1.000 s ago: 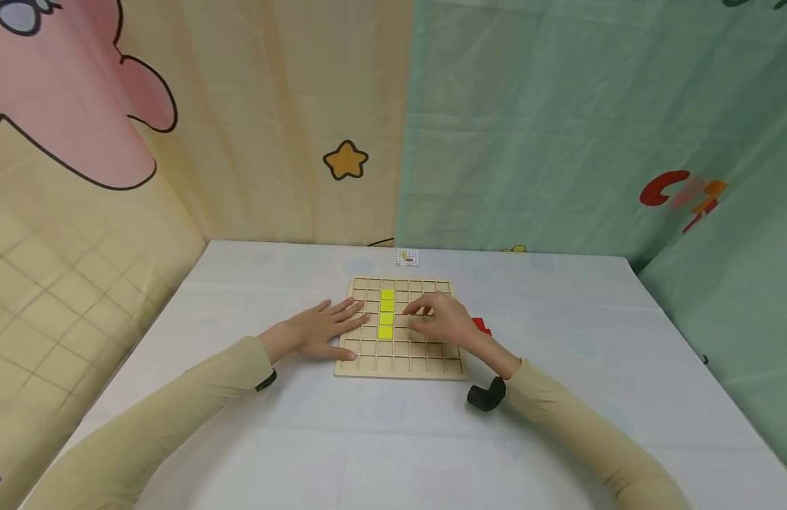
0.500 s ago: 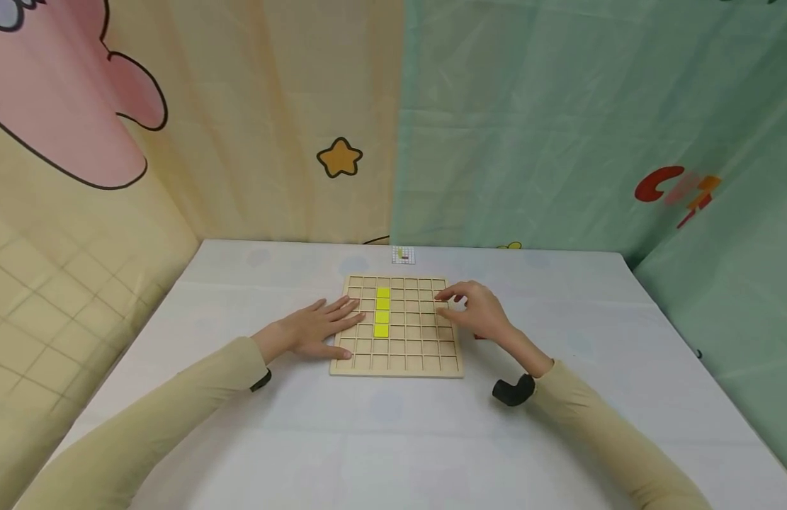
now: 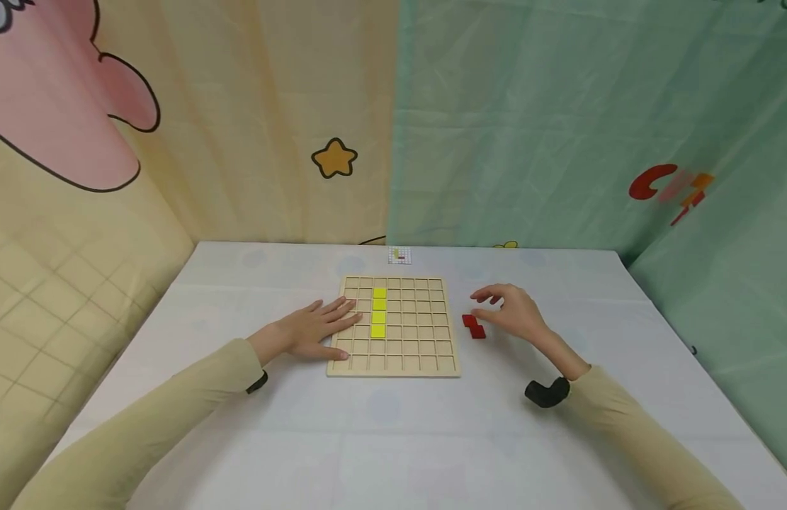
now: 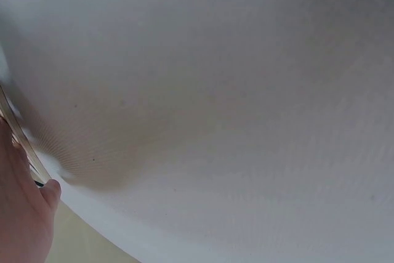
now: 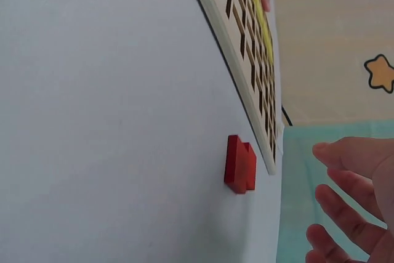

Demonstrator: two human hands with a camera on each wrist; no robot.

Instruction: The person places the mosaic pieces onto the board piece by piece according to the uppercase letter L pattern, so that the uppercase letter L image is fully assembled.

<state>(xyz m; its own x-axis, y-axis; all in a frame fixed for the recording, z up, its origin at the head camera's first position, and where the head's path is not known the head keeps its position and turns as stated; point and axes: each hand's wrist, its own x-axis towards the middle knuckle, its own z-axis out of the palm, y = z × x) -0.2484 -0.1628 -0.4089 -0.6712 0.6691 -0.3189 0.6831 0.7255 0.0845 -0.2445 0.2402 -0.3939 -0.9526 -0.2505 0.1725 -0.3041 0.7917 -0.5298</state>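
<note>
A wooden grid board lies on the table with a column of several yellow square tiles set in its cells. My left hand rests flat with spread fingers over the board's left edge; the left wrist view catches only part of that hand. To the right of the board, two red tiles lie on the table, close together and offset from each other. Above and just right of them hovers my right hand, fingers loosely bent and holding nothing. In the right wrist view its fingers stand apart from the red tiles.
A small printed card with a coloured grid pattern lies beyond the board, near the table's back edge. White cloth covers the table. Patterned curtains hang behind and beside it.
My right hand has moved right, from over the board to above the red tiles, which now show fully. The left hand stays on the board. The head view has shifted slightly.
</note>
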